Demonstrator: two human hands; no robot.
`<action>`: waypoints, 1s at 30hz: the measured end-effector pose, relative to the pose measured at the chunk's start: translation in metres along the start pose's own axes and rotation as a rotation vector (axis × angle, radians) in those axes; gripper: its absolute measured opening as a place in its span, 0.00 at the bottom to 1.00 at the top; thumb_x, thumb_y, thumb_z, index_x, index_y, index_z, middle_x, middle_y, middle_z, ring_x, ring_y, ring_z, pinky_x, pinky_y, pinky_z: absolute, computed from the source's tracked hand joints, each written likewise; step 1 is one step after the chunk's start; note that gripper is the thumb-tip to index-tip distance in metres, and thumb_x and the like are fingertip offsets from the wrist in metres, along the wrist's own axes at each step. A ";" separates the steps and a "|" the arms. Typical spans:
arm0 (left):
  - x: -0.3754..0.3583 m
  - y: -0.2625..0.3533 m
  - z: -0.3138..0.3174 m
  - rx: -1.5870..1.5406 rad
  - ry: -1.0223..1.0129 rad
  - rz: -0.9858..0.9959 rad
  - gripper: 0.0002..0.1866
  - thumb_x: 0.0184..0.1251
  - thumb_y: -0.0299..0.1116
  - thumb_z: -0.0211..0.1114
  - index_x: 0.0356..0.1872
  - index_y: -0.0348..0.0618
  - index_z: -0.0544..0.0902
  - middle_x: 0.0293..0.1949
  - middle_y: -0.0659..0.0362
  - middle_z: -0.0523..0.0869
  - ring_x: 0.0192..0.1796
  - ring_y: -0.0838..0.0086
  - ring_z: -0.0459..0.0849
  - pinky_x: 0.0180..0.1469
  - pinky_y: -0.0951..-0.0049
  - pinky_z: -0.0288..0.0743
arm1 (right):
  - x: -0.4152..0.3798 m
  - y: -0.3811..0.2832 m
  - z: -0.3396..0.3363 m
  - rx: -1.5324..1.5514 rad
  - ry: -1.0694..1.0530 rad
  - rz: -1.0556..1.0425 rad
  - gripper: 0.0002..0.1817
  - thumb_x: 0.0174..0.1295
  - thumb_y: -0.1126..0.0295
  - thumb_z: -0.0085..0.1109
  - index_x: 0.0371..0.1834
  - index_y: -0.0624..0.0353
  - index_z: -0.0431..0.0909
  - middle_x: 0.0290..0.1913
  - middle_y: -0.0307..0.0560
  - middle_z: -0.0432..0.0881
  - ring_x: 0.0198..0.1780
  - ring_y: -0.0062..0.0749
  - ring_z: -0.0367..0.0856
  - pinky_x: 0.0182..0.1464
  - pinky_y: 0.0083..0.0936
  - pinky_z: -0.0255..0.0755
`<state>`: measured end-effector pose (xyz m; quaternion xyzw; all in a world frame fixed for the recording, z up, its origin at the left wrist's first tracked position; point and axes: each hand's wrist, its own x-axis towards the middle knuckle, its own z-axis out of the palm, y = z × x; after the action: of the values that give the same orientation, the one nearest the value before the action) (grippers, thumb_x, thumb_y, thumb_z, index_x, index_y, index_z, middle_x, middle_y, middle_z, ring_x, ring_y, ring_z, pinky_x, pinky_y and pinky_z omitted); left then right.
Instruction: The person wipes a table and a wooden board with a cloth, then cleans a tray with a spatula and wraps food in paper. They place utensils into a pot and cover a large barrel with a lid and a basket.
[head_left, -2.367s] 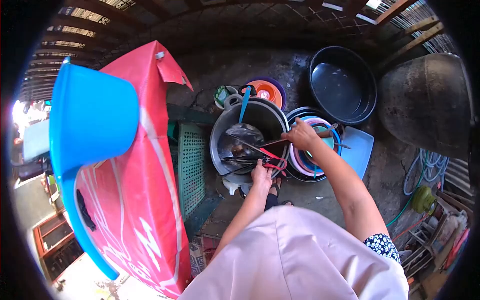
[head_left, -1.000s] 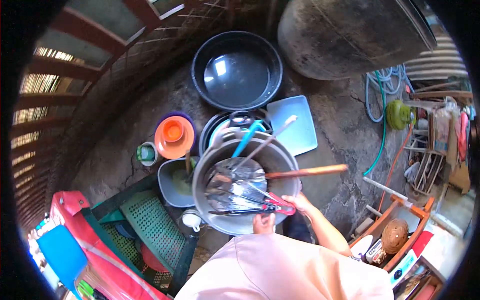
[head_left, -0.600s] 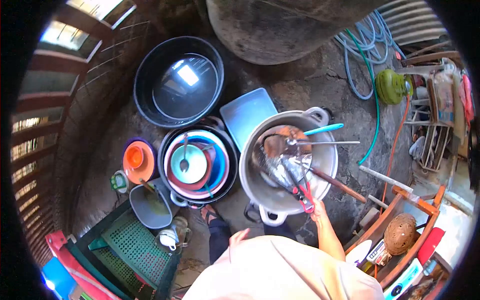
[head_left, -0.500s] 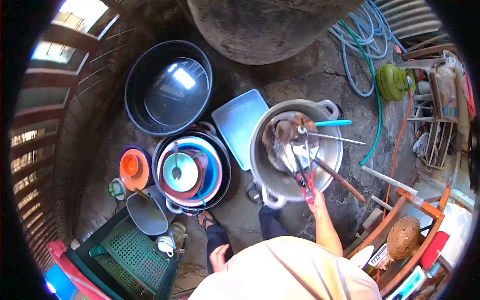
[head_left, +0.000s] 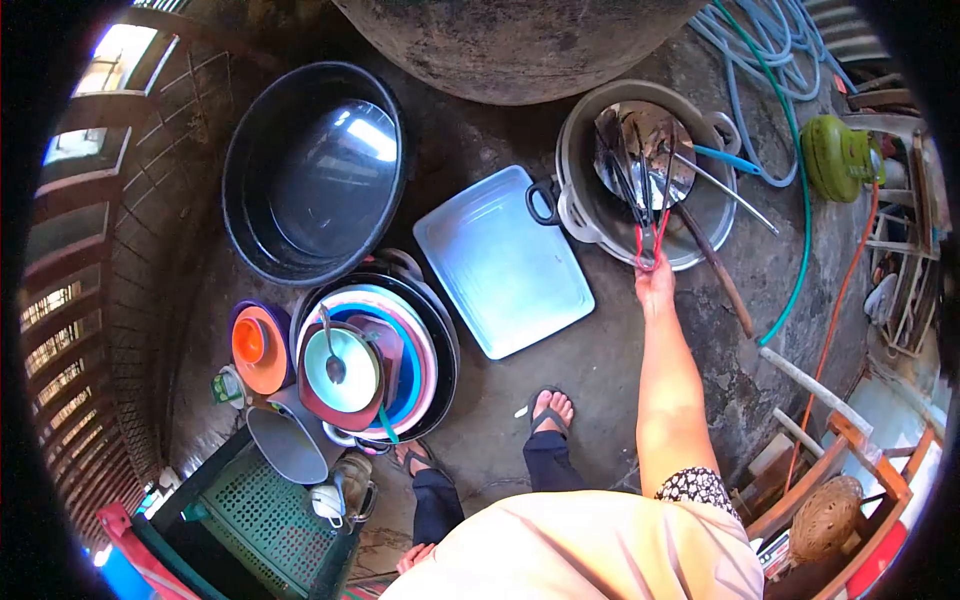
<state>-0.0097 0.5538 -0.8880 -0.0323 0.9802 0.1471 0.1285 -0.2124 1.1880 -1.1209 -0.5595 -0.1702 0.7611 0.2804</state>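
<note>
My right hand point(head_left: 656, 286) is closed around the red handle end of what look like tongs point(head_left: 648, 240), at the near rim of a large metal pot point(head_left: 715, 235). The dark arms of the tongs reach into the pot. Inside lie a shiny round metal piece point(head_left: 668, 150), a blue-handled utensil point(head_left: 728, 158), a thin metal rod point(head_left: 735, 197) and a wooden handle point(head_left: 722, 275) that sticks out over the rim. Low beside my leg, my left hand point(head_left: 414, 557) shows only its fingers, loosely stretched and holding nothing visible; my shirt hides the rest.
A white tray point(head_left: 505, 262) lies on the floor left of the pot. Further left are a black basin point(head_left: 240, 200), stacked bowls and basins point(head_left: 342, 370), a grey bucket point(head_left: 290, 440) and a green crate point(head_left: 270, 520). A hose point(head_left: 805, 215) and gas cylinder point(head_left: 832, 158) are at right.
The pot with its utensils now stands farther away and to the right, uncovering the tray. My right arm has stretched forward, and my left hand has sunk lower in view.
</note>
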 end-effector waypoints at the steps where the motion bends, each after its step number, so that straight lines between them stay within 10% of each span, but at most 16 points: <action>1: 0.001 0.000 0.001 0.001 0.007 0.013 0.13 0.46 0.44 0.60 0.24 0.46 0.83 0.26 0.63 0.81 0.35 0.72 0.74 0.42 0.71 0.67 | 0.003 0.001 -0.003 -0.035 -0.011 -0.005 0.07 0.56 0.65 0.54 0.34 0.55 0.75 0.28 0.36 0.76 0.30 0.24 0.74 0.33 0.26 0.70; 8: 0.021 0.018 -0.001 -0.040 0.073 0.114 0.13 0.47 0.42 0.59 0.26 0.44 0.82 0.27 0.59 0.80 0.33 0.68 0.75 0.38 0.68 0.68 | -0.031 -0.009 0.009 -0.177 0.102 0.168 0.35 0.50 0.40 0.52 0.52 0.57 0.65 0.47 0.46 0.72 0.50 0.33 0.70 0.57 0.39 0.61; 12: 0.039 0.039 -0.008 -0.080 0.173 0.147 0.13 0.48 0.41 0.59 0.28 0.43 0.81 0.27 0.57 0.79 0.31 0.65 0.75 0.35 0.67 0.69 | -0.106 -0.012 -0.008 -0.583 0.055 0.092 0.48 0.51 0.41 0.52 0.65 0.58 0.40 0.65 0.56 0.47 0.64 0.47 0.55 0.57 0.43 0.62; 13: 0.041 0.056 -0.033 -0.226 -0.246 -0.122 0.16 0.48 0.44 0.60 0.34 0.43 0.80 0.35 0.54 0.79 0.39 0.63 0.75 0.43 0.65 0.69 | -0.131 -0.013 -0.023 -0.743 0.041 0.082 0.46 0.52 0.43 0.52 0.65 0.56 0.40 0.64 0.57 0.50 0.62 0.46 0.58 0.55 0.41 0.64; 14: 0.065 0.093 -0.063 -0.027 -0.195 0.180 0.19 0.49 0.43 0.61 0.40 0.44 0.77 0.45 0.52 0.74 0.49 0.60 0.70 0.52 0.61 0.63 | -0.163 -0.012 -0.034 -0.952 0.096 0.080 0.44 0.53 0.45 0.52 0.66 0.54 0.42 0.58 0.56 0.61 0.55 0.42 0.68 0.49 0.36 0.68; 18: 0.105 0.138 -0.128 -0.197 -0.277 0.140 0.19 0.48 0.31 0.61 0.44 0.41 0.73 0.45 0.50 0.72 0.50 0.55 0.69 0.53 0.60 0.63 | -0.278 -0.023 -0.131 -1.701 -0.191 0.364 0.27 0.58 0.58 0.51 0.58 0.60 0.58 0.26 0.42 0.76 0.23 0.24 0.73 0.26 0.25 0.70; 20: 0.109 0.129 -0.140 -0.201 -0.268 0.193 0.19 0.49 0.32 0.61 0.44 0.41 0.73 0.45 0.51 0.73 0.50 0.57 0.69 0.52 0.61 0.63 | -0.277 -0.022 -0.314 -2.144 -0.823 -0.318 0.16 0.57 0.64 0.51 0.46 0.63 0.70 0.24 0.42 0.76 0.25 0.24 0.75 0.22 0.22 0.69; 23: 0.114 0.126 -0.169 -0.274 -0.259 0.201 0.19 0.49 0.32 0.61 0.45 0.42 0.73 0.47 0.51 0.71 0.53 0.58 0.67 0.54 0.61 0.61 | -0.387 -0.047 -0.276 -1.933 -0.349 0.181 0.16 0.57 0.65 0.51 0.46 0.63 0.70 0.24 0.42 0.76 0.25 0.24 0.75 0.22 0.21 0.69; 30: 0.117 0.105 -0.251 -0.477 -0.287 0.240 0.20 0.49 0.32 0.60 0.46 0.42 0.72 0.48 0.52 0.70 0.54 0.58 0.65 0.54 0.60 0.61 | -0.501 -0.056 -0.220 -1.728 -0.224 0.106 0.16 0.58 0.65 0.51 0.46 0.63 0.71 0.25 0.42 0.76 0.26 0.24 0.75 0.23 0.21 0.70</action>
<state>-0.1942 0.5761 -0.6571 0.0756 0.8867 0.3902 0.2363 0.1175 0.9106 -0.7790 -0.5055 -0.6882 0.4280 -0.2961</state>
